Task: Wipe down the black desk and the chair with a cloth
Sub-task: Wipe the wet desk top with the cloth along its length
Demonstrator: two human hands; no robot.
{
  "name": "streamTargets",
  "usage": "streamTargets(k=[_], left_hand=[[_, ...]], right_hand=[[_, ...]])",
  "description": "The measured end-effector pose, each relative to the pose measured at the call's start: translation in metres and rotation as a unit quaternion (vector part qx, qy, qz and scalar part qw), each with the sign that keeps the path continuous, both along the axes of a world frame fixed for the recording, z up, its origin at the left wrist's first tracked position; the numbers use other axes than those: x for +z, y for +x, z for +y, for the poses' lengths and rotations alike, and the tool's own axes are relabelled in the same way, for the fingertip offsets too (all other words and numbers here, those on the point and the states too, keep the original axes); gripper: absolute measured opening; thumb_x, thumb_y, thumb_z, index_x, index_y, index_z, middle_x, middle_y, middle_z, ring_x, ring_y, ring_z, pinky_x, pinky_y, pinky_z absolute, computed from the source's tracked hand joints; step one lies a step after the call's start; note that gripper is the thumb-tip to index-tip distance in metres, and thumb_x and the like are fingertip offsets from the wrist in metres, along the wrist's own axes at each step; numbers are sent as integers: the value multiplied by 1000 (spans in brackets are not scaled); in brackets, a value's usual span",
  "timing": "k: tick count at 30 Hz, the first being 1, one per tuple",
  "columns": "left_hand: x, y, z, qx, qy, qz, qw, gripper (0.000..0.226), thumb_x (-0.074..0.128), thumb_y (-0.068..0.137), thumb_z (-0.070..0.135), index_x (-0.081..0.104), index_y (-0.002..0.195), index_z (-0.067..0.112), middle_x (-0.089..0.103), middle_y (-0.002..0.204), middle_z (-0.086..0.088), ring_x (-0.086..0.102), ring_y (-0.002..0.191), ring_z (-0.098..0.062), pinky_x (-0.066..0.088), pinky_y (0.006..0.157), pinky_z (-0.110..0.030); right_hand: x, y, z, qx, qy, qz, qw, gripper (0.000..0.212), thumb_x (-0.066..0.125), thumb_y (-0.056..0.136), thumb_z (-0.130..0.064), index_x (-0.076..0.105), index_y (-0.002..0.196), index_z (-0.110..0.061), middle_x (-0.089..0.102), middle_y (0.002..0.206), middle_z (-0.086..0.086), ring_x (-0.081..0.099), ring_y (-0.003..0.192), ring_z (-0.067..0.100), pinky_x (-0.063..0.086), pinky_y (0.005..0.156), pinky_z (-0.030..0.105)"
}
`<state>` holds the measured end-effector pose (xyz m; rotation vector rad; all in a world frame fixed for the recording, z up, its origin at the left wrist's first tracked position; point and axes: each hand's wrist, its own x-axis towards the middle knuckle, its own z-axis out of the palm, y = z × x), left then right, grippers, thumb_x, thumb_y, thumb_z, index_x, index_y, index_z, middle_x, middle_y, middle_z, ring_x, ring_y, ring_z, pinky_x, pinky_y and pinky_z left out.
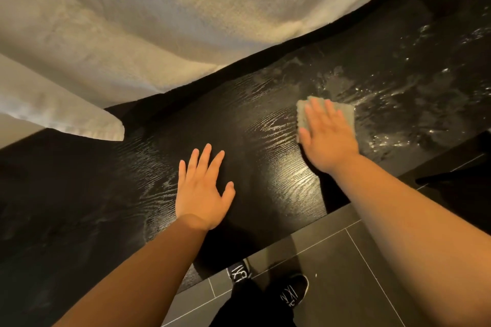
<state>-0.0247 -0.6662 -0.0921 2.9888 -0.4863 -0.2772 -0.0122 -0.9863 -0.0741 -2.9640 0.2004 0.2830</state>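
Observation:
The black desk [255,178] with a wood-grain top runs across the view, wet streaks shining on its right half. My right hand [328,135] lies flat with straight fingers on a folded grey cloth [345,111], pressing it onto the desk right of centre. Palm down with spread fingers, my left hand [203,190] rests on the bare desk near the front edge. A black chair [462,172] shows partly at the right edge, beside the desk.
A cream curtain [148,24] hangs along the desk's far edge and drapes over its left end. Grey floor tiles [345,268] lie below the front edge. My black shoes [292,289] stand on them close to the desk.

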Motion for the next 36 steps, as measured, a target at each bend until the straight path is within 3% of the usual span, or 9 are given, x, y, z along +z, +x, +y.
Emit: streamTargets(k=[4, 9, 13, 23, 30, 32, 36], left_hand=[[0, 1, -1, -2, 5, 0, 1000, 76, 37, 97, 62, 22, 167, 35, 9, 177, 0, 2, 164, -28, 6, 132, -56], [0, 2, -2, 0, 9, 11, 1000, 77, 35, 97, 63, 17, 167, 36, 5, 178, 1, -2, 164, -27, 4, 132, -56], [0, 1, -1, -2, 7, 11, 1000, 77, 33, 96, 64, 17, 166, 37, 4, 178, 2, -3, 164, -26, 2, 132, -56], [1, 1, 0, -1, -8, 19, 1000, 76, 33, 97, 63, 16, 167, 37, 4, 178, 2, -4, 164, -26, -1, 132, -55], [1, 1, 0, -3, -6, 29, 1000, 77, 33, 98, 63, 13, 167, 36, -1, 178, 2, -8, 164, -26, -2, 131, -56], [2, 2, 0, -5, -8, 31, 999, 77, 33, 99, 63, 13, 168, 37, -2, 178, 2, -8, 164, -26, -3, 131, -55], [4, 2, 0, -6, -12, 36, 999, 76, 35, 99, 62, 13, 167, 36, -1, 178, 2, -8, 164, -26, -3, 131, -55]], right_hand=[[0, -19, 10, -55, -5, 5, 998, 75, 13, 104, -55, 18, 165, -12, 11, 174, 9, 8, 159, 38, 13, 128, 54], [3, -30, 106, 119, 34, 27, 992, 72, 13, 104, -52, 12, 167, -18, 1, 175, 4, -4, 161, 31, 2, 130, 49], [-6, 5, 103, 178, 13, 23, 984, 67, 13, 106, -46, 8, 167, -19, -3, 175, 2, -8, 161, 28, -4, 130, 45], [-2, 28, 39, -31, -14, 25, 999, 69, 14, 105, -45, 10, 167, -15, 2, 175, 6, 0, 160, 36, 4, 130, 50], [1, 35, 124, 166, 13, 52, 985, 74, 9, 98, -48, 10, 167, -22, -3, 175, 0, -7, 161, 29, -1, 130, 48], [-2, 47, 113, 171, 9, 50, 984, 73, 9, 99, -49, 9, 167, -22, -2, 175, -1, -7, 161, 28, -2, 130, 47], [0, 52, 56, 70, -14, 45, 996, 71, 6, 103, -49, 5, 168, -21, -3, 175, 1, -5, 161, 31, -1, 130, 48]])
